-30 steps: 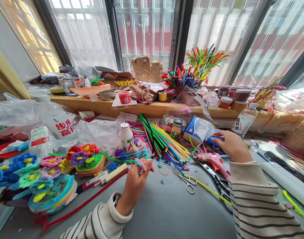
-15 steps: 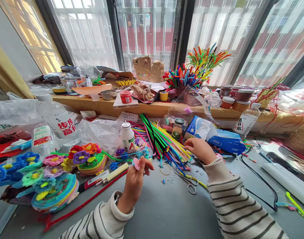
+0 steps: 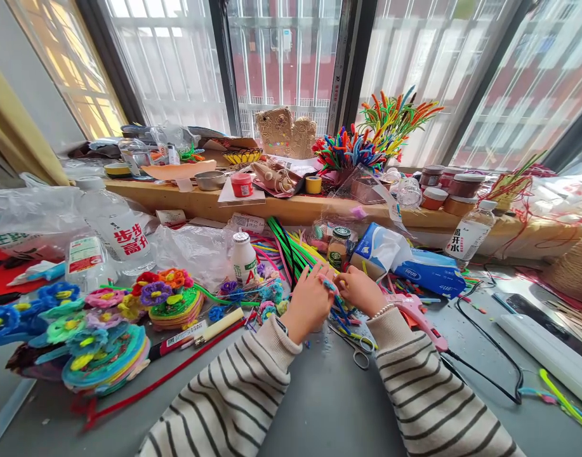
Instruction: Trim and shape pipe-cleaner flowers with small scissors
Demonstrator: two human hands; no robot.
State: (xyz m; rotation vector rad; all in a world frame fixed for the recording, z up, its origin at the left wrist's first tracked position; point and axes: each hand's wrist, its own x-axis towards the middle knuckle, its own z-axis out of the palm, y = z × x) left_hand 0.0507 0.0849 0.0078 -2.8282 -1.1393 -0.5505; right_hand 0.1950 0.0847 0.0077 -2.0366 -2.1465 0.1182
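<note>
Both hands meet over the bundle of coloured pipe cleaners at the middle of the table. My left hand is closed on a small pink and blue fuzzy piece that shows at its fingertips. My right hand is pinched close beside it, at the bundle's right; what its fingers hold is too small to name. Just below the hands lie scissors. A pink glue gun rests right of my right wrist.
Pipe-cleaner flowers on round bases fill the left side. A white bottle, a glass jar and a blue tissue pack stand behind the hands. A black cable and a white bar lie at the right.
My left hand has moved right and forward with the small piece, up to the bundle. My right hand has shifted slightly left and down beside it, and the pink glue gun now shows.
</note>
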